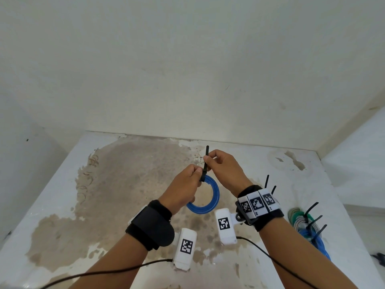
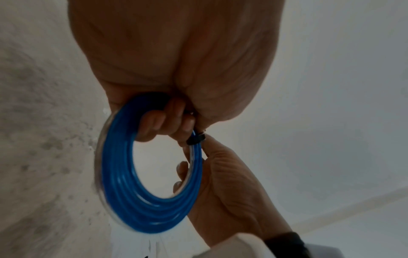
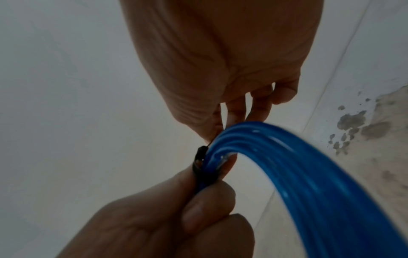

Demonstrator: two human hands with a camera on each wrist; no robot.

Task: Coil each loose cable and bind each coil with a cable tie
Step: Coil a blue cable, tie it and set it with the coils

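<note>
A blue cable coil [image 1: 210, 197] hangs above the stained white table [image 1: 125, 174]. My left hand [image 1: 185, 184] grips the coil's top, where a black cable tie [image 1: 205, 165] wraps the strands. My right hand [image 1: 220, 165] pinches the tie's tail, which sticks up past the fingers. In the left wrist view the coil [image 2: 123, 183] hangs from my curled fingers [image 2: 163, 122], with the tie head [image 2: 195, 138] at its upper right. In the right wrist view the tie band [image 3: 202, 172] circles the blue strands [image 3: 309, 165] just above my left thumb.
A pile of bound coils [image 1: 304, 224], green, grey and blue, lies at the table's right edge with black tie tails sticking up. Two more tie tails [image 1: 268, 184] show behind my right wrist. White walls close the table's back and sides.
</note>
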